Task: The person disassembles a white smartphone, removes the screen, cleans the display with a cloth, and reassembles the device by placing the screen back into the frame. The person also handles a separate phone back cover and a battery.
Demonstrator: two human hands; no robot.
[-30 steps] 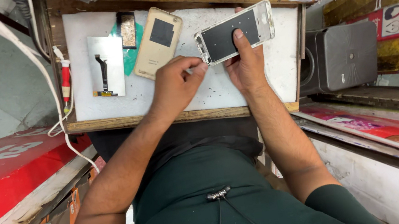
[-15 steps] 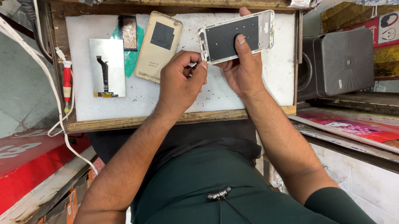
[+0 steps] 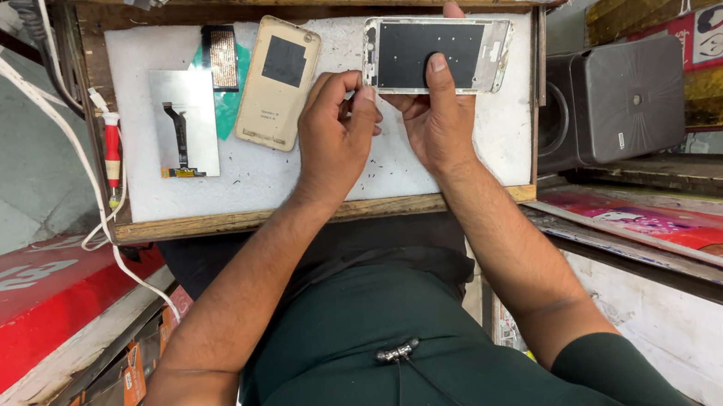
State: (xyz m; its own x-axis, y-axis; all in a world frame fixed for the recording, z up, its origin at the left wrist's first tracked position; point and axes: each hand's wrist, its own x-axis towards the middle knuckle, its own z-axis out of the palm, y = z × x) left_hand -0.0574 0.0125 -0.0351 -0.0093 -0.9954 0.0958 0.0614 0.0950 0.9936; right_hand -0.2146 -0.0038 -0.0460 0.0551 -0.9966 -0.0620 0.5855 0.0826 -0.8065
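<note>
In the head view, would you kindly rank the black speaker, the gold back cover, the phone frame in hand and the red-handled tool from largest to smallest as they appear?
1. Black speaker, clearly largest.
2. Phone frame, held by the right hand, and gold back cover: these look about alike, and the frame is partly covered, so I won't rank them.
3. Red-handled tool, smallest.

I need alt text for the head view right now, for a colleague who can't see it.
Seen from above, a person's right hand holds an opened white-framed phone body with a dark inner panel over a white work mat, while the left hand pinches at its near end. A gold phone back cover and a silver screen panel lie to the left.
</note>
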